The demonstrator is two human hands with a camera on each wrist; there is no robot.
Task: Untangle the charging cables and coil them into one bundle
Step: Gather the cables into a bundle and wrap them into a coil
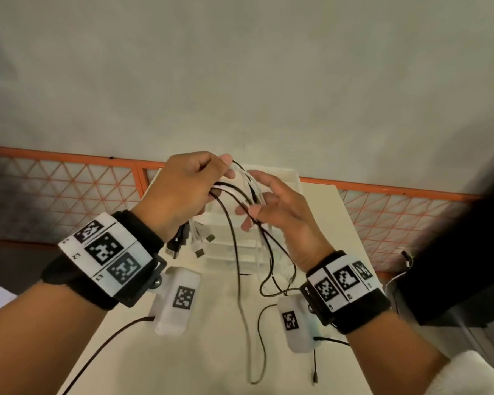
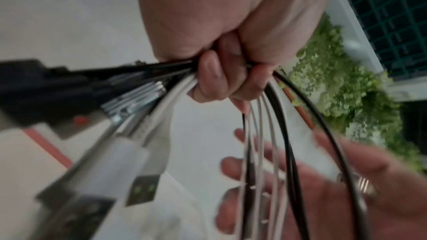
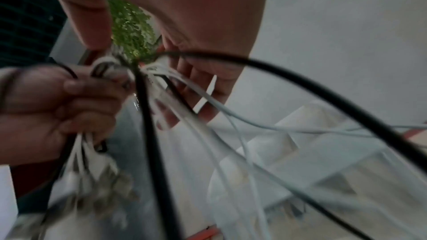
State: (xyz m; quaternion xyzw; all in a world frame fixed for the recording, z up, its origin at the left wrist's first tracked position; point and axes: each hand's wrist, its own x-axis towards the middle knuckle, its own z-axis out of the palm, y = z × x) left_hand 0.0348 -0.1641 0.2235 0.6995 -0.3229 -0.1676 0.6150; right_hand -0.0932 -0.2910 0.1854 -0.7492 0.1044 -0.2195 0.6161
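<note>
L hand [image 1: 183, 186] fingers pinch thin black & white charging cables [image 1: 234, 192]; R hand [image 1: 280, 206] fingers spread, cables draped across.

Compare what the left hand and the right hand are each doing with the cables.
The left hand is curled into a fist gripping the cables near their plug ends; the right hand has its fingers spread and nearly straight, with the strands running across them. The left hand sits higher, the right hand lower and nearer the clear plastic box. Both touch the same black and white bundle and wear tagged wristbands.
</note>
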